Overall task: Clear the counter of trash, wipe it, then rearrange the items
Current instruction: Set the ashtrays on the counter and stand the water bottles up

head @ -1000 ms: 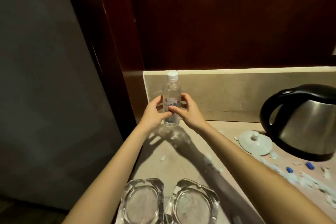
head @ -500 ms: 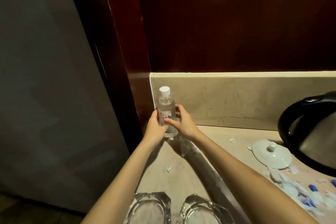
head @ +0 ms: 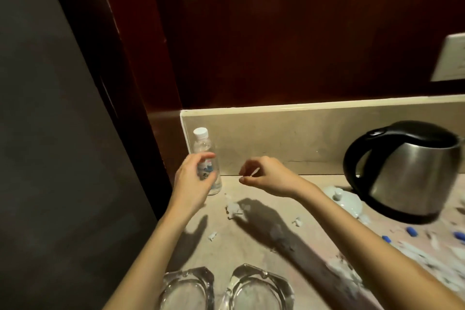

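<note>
A small clear water bottle (head: 201, 142) with a white cap stands upright in the back left corner of the beige stone counter (head: 251, 241). My left hand (head: 191, 181) hovers in front of its lower half, fingers loosely curved and blurred, not clamped on it. To the bottle's right, my right hand (head: 266, 176) floats above the counter, fingers loosely curled and holding nothing. Torn white paper scraps (head: 234, 209) lie on the counter below the hands, and many more are strewn at the right (head: 427, 259).
A steel kettle (head: 407, 173) with a black handle stands at the back right, a white ceramic lid (head: 344, 199) beside its base. Two glass ashtrays (head: 187, 289) (head: 256, 287) sit at the front edge. Small blue bits (head: 411, 231) lie among the scraps. The backsplash (head: 289, 138) and dark wood wall bound the corner.
Both hands held the bottle and set it down in the corner. Now the right hand has let go and drawn off to the right, and the left hand's grip has loosened.
</note>
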Available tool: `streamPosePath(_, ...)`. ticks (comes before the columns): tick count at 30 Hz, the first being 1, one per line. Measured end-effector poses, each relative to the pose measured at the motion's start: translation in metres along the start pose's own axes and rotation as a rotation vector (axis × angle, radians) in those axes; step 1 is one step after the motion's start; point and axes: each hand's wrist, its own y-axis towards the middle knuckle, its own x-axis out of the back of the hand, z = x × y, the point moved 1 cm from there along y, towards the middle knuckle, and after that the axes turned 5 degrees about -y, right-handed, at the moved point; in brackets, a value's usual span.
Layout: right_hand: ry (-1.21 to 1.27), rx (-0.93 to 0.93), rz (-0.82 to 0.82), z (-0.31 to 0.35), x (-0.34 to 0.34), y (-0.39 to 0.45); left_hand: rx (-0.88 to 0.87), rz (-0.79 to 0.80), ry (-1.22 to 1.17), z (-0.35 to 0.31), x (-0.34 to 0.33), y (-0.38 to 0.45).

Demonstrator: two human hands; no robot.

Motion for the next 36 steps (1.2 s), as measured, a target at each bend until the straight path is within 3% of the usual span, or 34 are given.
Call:
streamPosePath(5, -0.142, -0.039, 0.081, -0.015, 0.031, -0.060, -0.003, 0.443, 0.018, -0.041, -0.044, -0.011)
streamPosePath(18, -0.252, -0.364, 0.028, -0.095, 0.101, -0.234, -0.174, 0.860, -0.082, -0.138, -0.198, -0.091)
streamPosePath(23, -0.220, -0.464, -0.027, -0.123, 0.125, -0.281, -0.187, 0.921, -0.083, -0.167, -0.244, -0.108)
streamPosePath(29, -0.387, -0.729, -0.288, -0.161, 0.157, -0.304, -0.153, 0.947, -0.069, -0.189, -0.280, -0.123)
streamPosePath(36, -0.427, -0.877, -0.152, -0.177, 0.154, -0.295, -0.083, 0.912, -0.064, -0.185, -0.300, -0.127)
